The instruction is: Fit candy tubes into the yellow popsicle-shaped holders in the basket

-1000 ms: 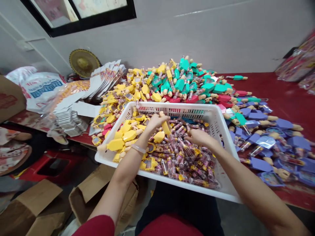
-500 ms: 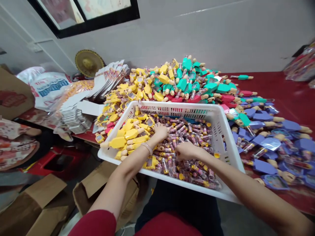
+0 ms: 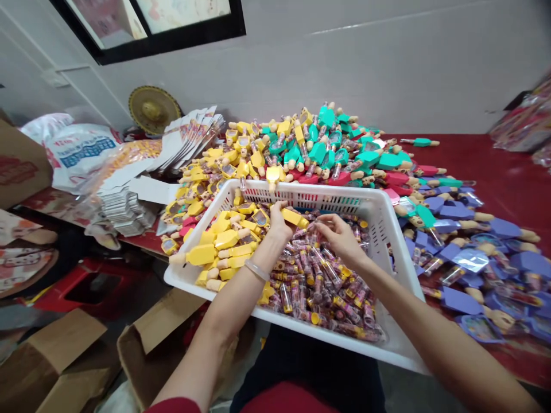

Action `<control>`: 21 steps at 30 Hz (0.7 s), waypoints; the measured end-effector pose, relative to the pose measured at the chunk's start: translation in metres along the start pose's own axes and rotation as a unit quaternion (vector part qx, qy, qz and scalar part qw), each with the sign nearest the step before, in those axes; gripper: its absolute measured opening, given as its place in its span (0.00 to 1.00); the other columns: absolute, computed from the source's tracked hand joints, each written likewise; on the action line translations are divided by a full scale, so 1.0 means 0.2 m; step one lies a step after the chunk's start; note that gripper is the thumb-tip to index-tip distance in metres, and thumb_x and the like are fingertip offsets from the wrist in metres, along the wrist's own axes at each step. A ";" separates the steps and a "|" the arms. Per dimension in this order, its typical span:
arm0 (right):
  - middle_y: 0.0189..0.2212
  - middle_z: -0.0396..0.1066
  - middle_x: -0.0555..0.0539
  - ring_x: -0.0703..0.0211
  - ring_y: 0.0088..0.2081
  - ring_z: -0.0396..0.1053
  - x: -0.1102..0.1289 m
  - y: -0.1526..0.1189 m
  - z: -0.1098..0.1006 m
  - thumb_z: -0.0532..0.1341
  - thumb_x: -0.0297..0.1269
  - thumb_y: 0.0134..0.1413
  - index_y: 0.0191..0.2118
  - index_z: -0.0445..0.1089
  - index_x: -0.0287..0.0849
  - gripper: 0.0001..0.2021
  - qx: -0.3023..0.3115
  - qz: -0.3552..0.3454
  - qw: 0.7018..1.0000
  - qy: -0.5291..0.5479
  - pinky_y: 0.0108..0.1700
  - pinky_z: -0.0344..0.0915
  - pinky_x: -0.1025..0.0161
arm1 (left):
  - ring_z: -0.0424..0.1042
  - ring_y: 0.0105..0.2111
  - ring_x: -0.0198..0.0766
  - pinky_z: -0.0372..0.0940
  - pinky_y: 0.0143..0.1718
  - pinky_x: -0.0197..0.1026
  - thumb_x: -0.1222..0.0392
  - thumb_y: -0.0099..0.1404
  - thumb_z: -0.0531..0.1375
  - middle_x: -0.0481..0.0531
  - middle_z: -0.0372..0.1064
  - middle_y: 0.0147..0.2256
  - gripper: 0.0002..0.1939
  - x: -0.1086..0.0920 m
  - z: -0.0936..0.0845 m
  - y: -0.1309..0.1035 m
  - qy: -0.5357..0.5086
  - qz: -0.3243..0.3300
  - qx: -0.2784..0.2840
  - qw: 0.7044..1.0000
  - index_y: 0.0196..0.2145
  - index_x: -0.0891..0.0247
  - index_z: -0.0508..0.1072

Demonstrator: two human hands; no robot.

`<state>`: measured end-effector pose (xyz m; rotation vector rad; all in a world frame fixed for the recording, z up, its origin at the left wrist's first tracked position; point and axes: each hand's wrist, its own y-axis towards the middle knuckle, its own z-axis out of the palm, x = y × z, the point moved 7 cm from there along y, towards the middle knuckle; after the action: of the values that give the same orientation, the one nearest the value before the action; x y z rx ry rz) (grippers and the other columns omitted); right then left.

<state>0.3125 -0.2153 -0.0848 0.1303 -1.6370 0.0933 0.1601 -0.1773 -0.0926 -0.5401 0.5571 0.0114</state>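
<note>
One held toy (image 3: 294, 218) within basket rim (image 3: 310, 332)

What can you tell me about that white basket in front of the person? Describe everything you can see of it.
The white basket looks like plastic: roughly rectangular, open-topped, with a smooth rim and slotted far and right walls. It sits open side up, at the near side of the red table; what supports its near edge is hidden. Yellow pieces fill its left part, one poking over the rim; small shiny tubes spread across the rest. The left hand and right hand are over its contents.
</note>
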 end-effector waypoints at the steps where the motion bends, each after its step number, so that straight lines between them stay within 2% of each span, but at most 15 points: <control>1: 0.29 0.69 0.51 0.59 0.30 0.69 0.01 0.00 -0.03 0.65 0.50 0.48 0.39 0.62 0.45 0.18 -0.036 -0.003 0.999 0.025 0.29 0.66 0.63 | 0.58 0.16 0.28 0.57 0.22 0.33 0.61 0.53 0.62 0.41 0.54 0.17 0.15 0.00 -0.02 0.00 -0.011 -0.009 -0.006 1.000 0.21 0.62 0.56; 3: 0.26 0.68 0.53 0.59 0.27 0.69 0.04 -0.01 -0.07 0.67 0.51 0.45 0.37 0.59 0.46 0.20 -0.085 -0.009 0.995 0.060 0.26 0.66 0.63 | 0.58 0.16 0.28 0.58 0.23 0.34 0.61 0.53 0.62 0.41 0.54 0.16 0.16 0.00 -0.05 0.01 -0.030 -0.019 -0.018 0.999 0.21 0.62 0.55; 5: 0.26 0.68 0.54 0.58 0.26 0.69 0.07 -0.02 -0.08 0.69 0.49 0.43 0.37 0.57 0.47 0.23 -0.099 -0.014 0.990 0.101 0.24 0.67 0.62 | 0.58 0.16 0.29 0.58 0.23 0.34 0.61 0.53 0.63 0.42 0.55 0.16 0.16 -0.01 -0.07 0.02 -0.044 -0.022 -0.030 0.998 0.21 0.61 0.55; 9: 0.32 0.71 0.51 0.55 0.31 0.74 0.09 -0.04 -0.04 0.70 0.45 0.40 0.41 0.61 0.45 0.23 -0.063 -0.005 0.985 0.160 0.34 0.74 0.54 | 0.59 0.16 0.30 0.57 0.22 0.34 0.60 0.54 0.62 0.42 0.55 0.17 0.15 -0.02 -0.08 0.05 -0.064 -0.015 -0.040 0.997 0.22 0.62 0.57; 14: 0.32 0.72 0.50 0.55 0.33 0.75 0.04 -0.05 0.01 0.70 0.40 0.38 0.35 0.62 0.45 0.19 -0.027 0.032 0.986 0.162 0.42 0.73 0.51 | 0.58 0.16 0.30 0.56 0.22 0.34 0.59 0.55 0.62 0.42 0.54 0.16 0.12 -0.03 -0.09 0.06 -0.068 -0.002 -0.045 0.997 0.23 0.62 0.60; 17: 0.32 0.72 0.51 0.54 0.35 0.74 0.00 -0.05 0.02 0.69 0.40 0.39 0.35 0.61 0.45 0.19 -0.021 0.023 0.997 0.076 0.40 0.71 0.55 | 0.58 0.16 0.29 0.56 0.22 0.33 0.59 0.54 0.62 0.41 0.54 0.16 0.13 -0.04 -0.09 0.06 -0.065 0.015 -0.047 0.997 0.23 0.62 0.59; 21: 0.37 0.74 0.47 0.53 0.40 0.73 0.00 -0.07 0.06 0.65 0.41 0.48 0.40 0.64 0.44 0.15 0.015 -0.055 0.991 -0.119 0.42 0.68 0.57 | 0.57 0.16 0.28 0.57 0.22 0.33 0.60 0.54 0.63 0.41 0.55 0.17 0.13 -0.01 -0.09 0.06 -0.041 0.034 -0.040 0.998 0.23 0.62 0.58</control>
<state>0.3029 -0.2302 -0.0854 0.2627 -1.8623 0.0183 0.1477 -0.1764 -0.1104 -0.5964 0.4955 0.1198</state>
